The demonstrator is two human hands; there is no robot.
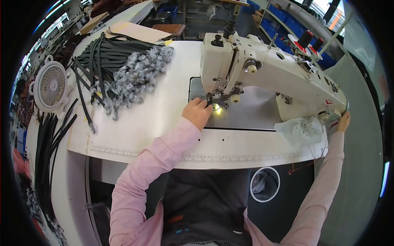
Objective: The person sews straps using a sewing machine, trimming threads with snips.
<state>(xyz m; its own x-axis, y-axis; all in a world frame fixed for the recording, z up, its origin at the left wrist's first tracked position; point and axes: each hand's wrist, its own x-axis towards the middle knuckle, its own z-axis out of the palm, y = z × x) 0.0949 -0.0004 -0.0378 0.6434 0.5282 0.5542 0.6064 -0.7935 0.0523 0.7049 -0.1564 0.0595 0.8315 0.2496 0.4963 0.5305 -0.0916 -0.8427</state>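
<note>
A white industrial sewing machine (262, 65) stands on the table, its small lamp lighting the plate under the needle. My left hand (198, 112) is at the presser foot (214, 98), fingers bent and drawn together. Whatever they may pinch is hidden by the fingers and the machine head. At the machine's right end, my right hand (344, 122) is curled around the edge of the handwheel (347, 107); part of that grip is out of sight.
Dark straps (102, 57) with clear plastic-wrapped ends (137, 74) are heaped at the left. Beyond them is a white fan (50, 84). A translucent bag (301, 131) lies below the machine arm. Thread spools (305, 39) stand behind, and a white-rimmed bin (265, 199) is under the table.
</note>
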